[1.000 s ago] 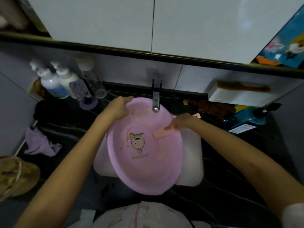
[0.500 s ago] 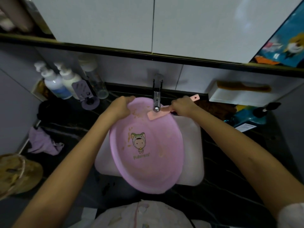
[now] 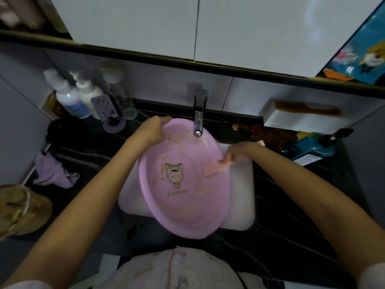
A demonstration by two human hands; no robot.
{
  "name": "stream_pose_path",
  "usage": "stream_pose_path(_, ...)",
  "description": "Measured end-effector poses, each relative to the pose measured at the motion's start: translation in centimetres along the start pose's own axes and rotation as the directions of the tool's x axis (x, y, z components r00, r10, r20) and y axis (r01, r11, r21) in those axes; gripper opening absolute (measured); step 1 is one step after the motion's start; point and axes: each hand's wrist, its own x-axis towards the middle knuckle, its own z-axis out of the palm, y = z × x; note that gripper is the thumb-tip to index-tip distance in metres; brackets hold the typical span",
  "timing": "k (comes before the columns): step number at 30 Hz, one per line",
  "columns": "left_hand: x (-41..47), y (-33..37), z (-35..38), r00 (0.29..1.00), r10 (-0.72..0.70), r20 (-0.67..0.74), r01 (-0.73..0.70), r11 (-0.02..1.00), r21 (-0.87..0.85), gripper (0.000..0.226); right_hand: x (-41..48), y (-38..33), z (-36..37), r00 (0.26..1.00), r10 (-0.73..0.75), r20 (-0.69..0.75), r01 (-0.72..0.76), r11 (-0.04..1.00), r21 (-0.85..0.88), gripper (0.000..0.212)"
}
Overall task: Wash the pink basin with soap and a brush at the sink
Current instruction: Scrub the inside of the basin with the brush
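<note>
1. White wall panels (image 3: pixel 135 38) are being shown above a dark shelf edge, and a dark marbled desk (image 3: pixel 291 236) is being shown below them.
2. A white sink (image 3: pixel 242 205) is being carried in the middle of the desk, and most of it is being covered by the basin.
3. The pink basin (image 3: pixel 187 209) is being held tilted over the sink. Its inside is being turned toward the camera, and its upper rim is being kept just under the metal tap (image 3: pixel 198 119).
4. The basin's upper left rim is being gripped by the left hand (image 3: pixel 153 130), whose fingers are being curled over the edge.
5. The right hand (image 3: pixel 239 152) is being held at the basin's right rim, with its fingers being clenched round the handle of a pink brush (image 3: pixel 214 168).
6. The brush head is being laid against the basin's inner wall, just right of a printed cartoon figure (image 3: pixel 174 174) on the bottom.
7. A purple cloth (image 3: pixel 54 172) is being left crumpled on the desk, well apart from the sink on the left.
8. Two white pump bottles (image 3: pixel 70 97) are being kept side by side at the back left of the desk.
9. Orange-brown specks (image 3: pixel 173 137) are being shown on the basin's inside, near the left hand.
</note>
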Motion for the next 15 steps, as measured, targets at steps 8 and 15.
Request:
stream_pose_path(8,0.2,-0.8,0.3,1.000,0.004,-0.008,-0.004,1.000,-0.006,0.068,-1.4,-0.3,3.4,0.988,0.113,-0.105,-0.090,0.974,0.206,0.053)
stream_pose_path(15,0.1,0.0,0.9,1.000,-0.003,0.015,0.000,0.985,0.172,0.072,-4.6,-3.2,9.3,0.892,-0.272,0.362,0.108,0.904,0.413,0.060)
